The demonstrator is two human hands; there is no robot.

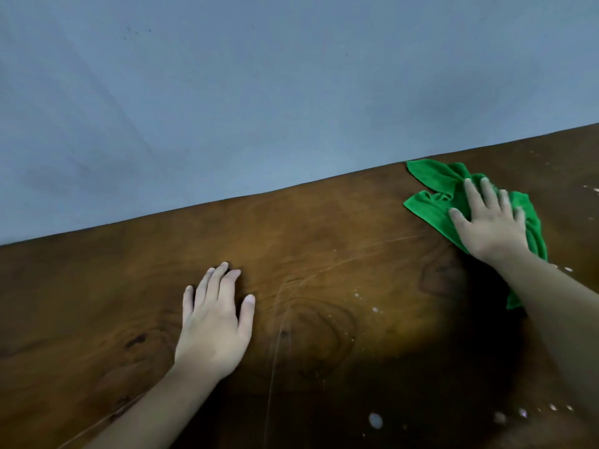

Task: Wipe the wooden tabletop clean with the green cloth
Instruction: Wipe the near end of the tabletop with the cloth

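While one right hand (489, 222) presses one green cloth (431, 202), one left hand (214, 322) lies flat.

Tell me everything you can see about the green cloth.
The cloth is bright green, soft and fleecy-looking, bunched into loose folds rather than spread flat. It lies on the tabletop near its far edge, on the right. The right hand presses flat on it, fingers spread; a strip trails out beneath the forearm. White specks dot the wood nearby.
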